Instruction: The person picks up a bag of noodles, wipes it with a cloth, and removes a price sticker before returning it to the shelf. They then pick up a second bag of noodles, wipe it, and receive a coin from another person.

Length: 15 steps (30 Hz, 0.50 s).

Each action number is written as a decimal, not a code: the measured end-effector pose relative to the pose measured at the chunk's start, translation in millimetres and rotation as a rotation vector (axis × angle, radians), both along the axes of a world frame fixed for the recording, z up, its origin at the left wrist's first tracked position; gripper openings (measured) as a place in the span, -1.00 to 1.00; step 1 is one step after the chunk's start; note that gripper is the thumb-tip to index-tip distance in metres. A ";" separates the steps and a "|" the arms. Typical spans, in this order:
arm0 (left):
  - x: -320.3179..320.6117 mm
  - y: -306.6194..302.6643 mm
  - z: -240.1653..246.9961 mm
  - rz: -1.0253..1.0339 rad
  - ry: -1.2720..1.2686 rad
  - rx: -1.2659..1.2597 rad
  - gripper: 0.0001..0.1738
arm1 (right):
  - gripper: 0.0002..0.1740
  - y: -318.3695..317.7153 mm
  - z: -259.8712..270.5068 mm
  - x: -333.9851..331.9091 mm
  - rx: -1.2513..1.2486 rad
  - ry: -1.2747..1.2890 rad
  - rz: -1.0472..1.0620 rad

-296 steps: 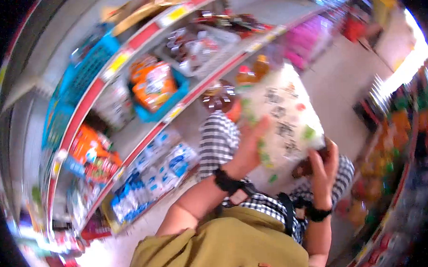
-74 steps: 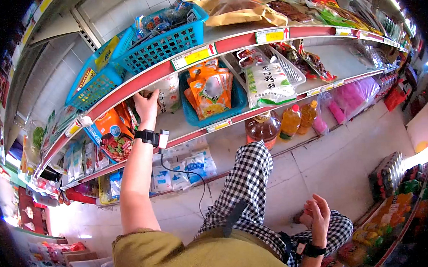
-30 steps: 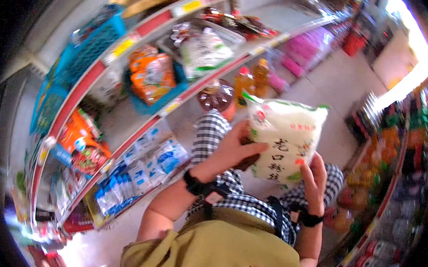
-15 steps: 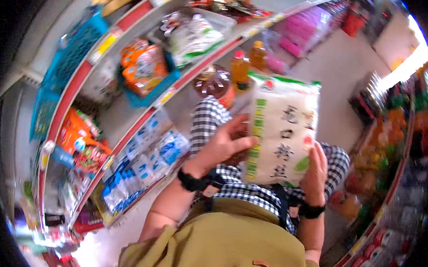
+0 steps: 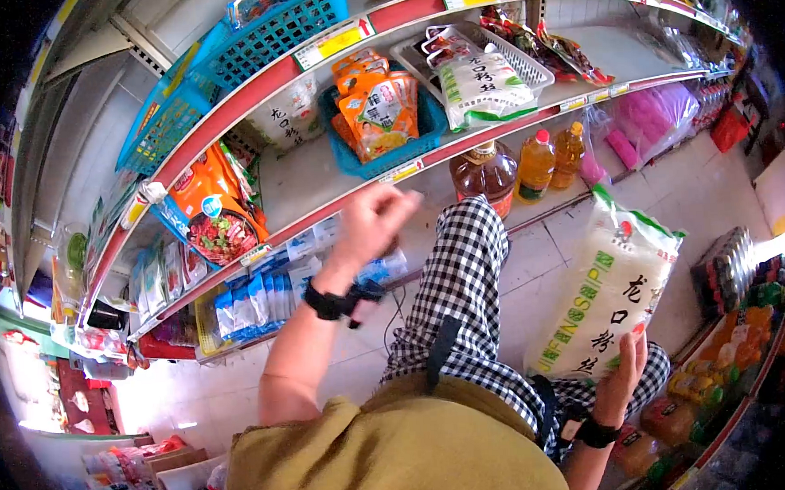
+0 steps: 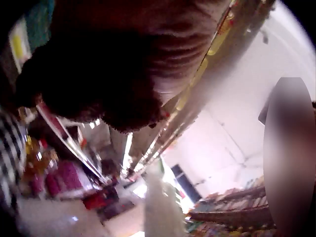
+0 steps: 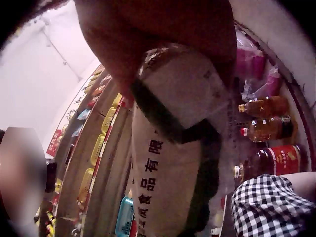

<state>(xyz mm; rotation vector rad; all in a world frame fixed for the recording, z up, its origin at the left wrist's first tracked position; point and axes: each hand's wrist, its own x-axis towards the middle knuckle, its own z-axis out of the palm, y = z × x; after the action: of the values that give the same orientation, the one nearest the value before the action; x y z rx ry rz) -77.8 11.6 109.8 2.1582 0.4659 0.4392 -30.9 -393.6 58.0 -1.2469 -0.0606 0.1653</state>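
My right hand (image 5: pixel 625 370) grips the lower end of a big white bag of vermicelli (image 5: pixel 604 300) with green edges and black characters, held upright low on the right beside my knee. In the right wrist view the same bag (image 7: pixel 163 187) fills the middle under my palm. My left hand (image 5: pixel 378 219) is raised in front of the middle shelf (image 5: pixel 458 144), blurred, fingers loosely bent and holding nothing. It hovers below a blue basket of orange packets (image 5: pixel 381 112). The left wrist view shows only the dark underside of that hand.
A white basket (image 5: pixel 539 69) holds more of the same white bags (image 5: pixel 481 81). Oil bottles (image 5: pixel 486 173) stand on the lowest shelf by my checked trouser leg (image 5: pixel 461 277). Blue-white packets (image 5: pixel 253 301) fill the lower left. Drink crates (image 5: pixel 722 272) stand on the floor at right.
My left hand has let go of the bag and risen toward the shelf. The bag has dropped down to the right, held by my right hand alone.
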 end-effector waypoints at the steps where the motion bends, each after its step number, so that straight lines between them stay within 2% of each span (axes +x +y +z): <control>1: -3.4 30.1 -10.2 0.091 -0.058 0.101 -0.74 | -0.50 -4.7 -2.4 0.9 0.031 0.061 -0.038; 2: -5.6 55.6 -17.5 0.182 -0.117 0.201 -0.70 | -0.49 -7.4 -3.6 3.0 0.029 0.063 -0.043; 4: -7.3 77.9 4.6 0.423 0.307 0.472 -0.72 | -0.48 -3.7 3.2 3.8 0.055 0.079 -0.088; 5: -9.4 96.7 -1.6 0.422 0.307 0.474 -0.72 | -0.48 -5.2 0.5 5.2 0.057 0.080 -0.089; 7: -10.8 137.8 -31.9 0.428 0.315 0.806 -0.72 | -0.47 -9.5 -7.7 9.8 0.087 0.075 -0.068; 8: -9.2 148.3 -36.4 0.427 0.314 0.808 -0.72 | -0.47 -7.6 -4.7 9.2 0.089 0.075 -0.070; 10: -4.7 158.2 -38.0 0.327 0.519 0.828 -0.69 | -0.47 -4.2 3.9 7.3 0.063 0.077 -0.054; 15: 7.0 173.8 -54.5 0.257 0.606 0.856 -0.76 | -0.48 0.3 -1.7 8.7 0.042 0.037 -0.019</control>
<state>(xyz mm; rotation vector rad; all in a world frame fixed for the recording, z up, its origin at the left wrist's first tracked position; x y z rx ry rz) -70.8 185.4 55.2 3.0872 1.0406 0.0992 -22.2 -393.4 56.3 -1.2022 -0.0202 0.1700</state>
